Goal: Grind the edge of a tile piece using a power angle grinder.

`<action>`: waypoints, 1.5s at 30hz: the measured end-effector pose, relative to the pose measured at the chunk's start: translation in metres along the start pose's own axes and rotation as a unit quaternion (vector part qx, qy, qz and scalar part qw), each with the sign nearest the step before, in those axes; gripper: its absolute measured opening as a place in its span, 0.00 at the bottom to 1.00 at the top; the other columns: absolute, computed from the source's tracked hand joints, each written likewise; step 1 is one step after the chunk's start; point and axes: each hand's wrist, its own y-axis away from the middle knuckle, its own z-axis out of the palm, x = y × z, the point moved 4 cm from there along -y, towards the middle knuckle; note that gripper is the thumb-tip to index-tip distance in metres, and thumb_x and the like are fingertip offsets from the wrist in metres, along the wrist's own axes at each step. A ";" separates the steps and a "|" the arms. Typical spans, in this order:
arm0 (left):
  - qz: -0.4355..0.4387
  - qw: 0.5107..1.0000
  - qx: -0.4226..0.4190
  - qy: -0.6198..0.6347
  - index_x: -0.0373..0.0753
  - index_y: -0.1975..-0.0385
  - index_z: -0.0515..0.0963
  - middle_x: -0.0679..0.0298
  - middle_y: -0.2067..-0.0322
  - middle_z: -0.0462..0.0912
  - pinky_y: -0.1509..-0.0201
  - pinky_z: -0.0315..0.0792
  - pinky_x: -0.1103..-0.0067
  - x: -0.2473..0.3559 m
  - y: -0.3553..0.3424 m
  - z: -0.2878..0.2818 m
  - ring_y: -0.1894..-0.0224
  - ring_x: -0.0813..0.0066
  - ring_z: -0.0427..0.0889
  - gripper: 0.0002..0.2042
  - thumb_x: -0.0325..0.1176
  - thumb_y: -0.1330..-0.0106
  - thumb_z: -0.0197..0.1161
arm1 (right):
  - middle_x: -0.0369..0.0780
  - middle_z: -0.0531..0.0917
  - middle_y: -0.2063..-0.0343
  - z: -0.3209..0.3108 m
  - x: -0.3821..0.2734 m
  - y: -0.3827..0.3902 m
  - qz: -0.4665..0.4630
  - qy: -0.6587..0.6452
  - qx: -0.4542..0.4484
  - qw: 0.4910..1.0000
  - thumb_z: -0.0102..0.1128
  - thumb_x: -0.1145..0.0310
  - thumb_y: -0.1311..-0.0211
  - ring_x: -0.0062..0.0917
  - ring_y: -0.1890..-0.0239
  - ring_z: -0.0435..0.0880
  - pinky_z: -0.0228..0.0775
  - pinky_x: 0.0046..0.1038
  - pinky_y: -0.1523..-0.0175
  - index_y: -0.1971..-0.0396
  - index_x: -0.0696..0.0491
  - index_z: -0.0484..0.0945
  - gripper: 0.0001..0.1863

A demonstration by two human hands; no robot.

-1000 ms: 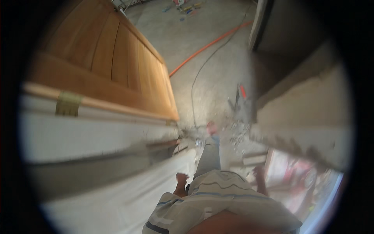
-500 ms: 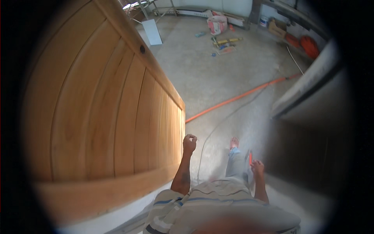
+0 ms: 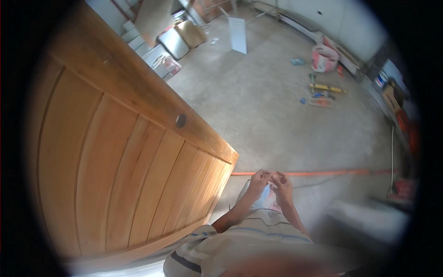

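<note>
In front of my body, my left hand and my right hand meet with their fingertips close together. The fingers of both are curled and pinched. Whatever lies between them is too small and blurred to make out. Close by on the left stands a wooden plank door, with a round hole through its edge frame. Neither hand touches the door. An orange hose runs across the concrete floor just beyond my fingertips.
Tools, among them a yellow spirit level, lie on the floor ahead. A pink and white sack stands behind them. A white panel is propped at the back, and boards lean at the far left. A white bucket sits at the right.
My hands have come together from apart; the red-handled item in my right hand no longer shows clearly. The view has turned left, and my body stands closer to the orange hose.
</note>
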 end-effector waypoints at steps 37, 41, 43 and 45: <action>0.191 0.857 0.477 -0.015 0.35 0.65 0.77 0.67 0.69 0.80 0.65 0.68 0.82 0.566 -0.712 -0.268 0.68 0.83 0.74 0.07 0.33 0.34 0.61 | 0.38 0.80 0.63 0.718 -0.244 -0.787 0.201 0.309 -0.336 0.867 0.62 0.73 0.41 0.24 0.61 0.81 0.76 0.27 0.61 0.37 0.51 0.58 0.33; 0.211 0.850 0.469 0.111 0.37 0.66 0.77 0.70 0.72 0.78 0.68 0.65 0.85 0.605 -0.754 -0.348 0.71 0.86 0.72 0.06 0.33 0.33 0.60 | 0.38 0.81 0.65 0.797 -0.193 -0.848 0.208 0.356 -0.354 0.839 0.65 0.74 0.43 0.24 0.60 0.81 0.78 0.27 0.61 0.39 0.52 0.60 0.32; 0.176 0.860 0.468 0.103 0.38 0.67 0.76 0.71 0.73 0.78 0.68 0.65 0.86 0.629 -0.777 -0.397 0.71 0.86 0.72 0.06 0.33 0.33 0.60 | 0.38 0.81 0.65 0.841 -0.166 -0.876 0.212 0.380 -0.331 0.837 0.64 0.74 0.43 0.25 0.60 0.82 0.78 0.28 0.60 0.39 0.52 0.60 0.33; 0.163 0.861 0.473 0.092 0.37 0.66 0.77 0.70 0.72 0.78 0.69 0.65 0.85 0.625 -0.800 -0.459 0.72 0.86 0.72 0.06 0.33 0.34 0.61 | 0.37 0.80 0.65 0.880 -0.138 -0.896 0.220 0.392 -0.321 0.834 0.64 0.74 0.43 0.24 0.60 0.82 0.77 0.29 0.60 0.39 0.52 0.60 0.32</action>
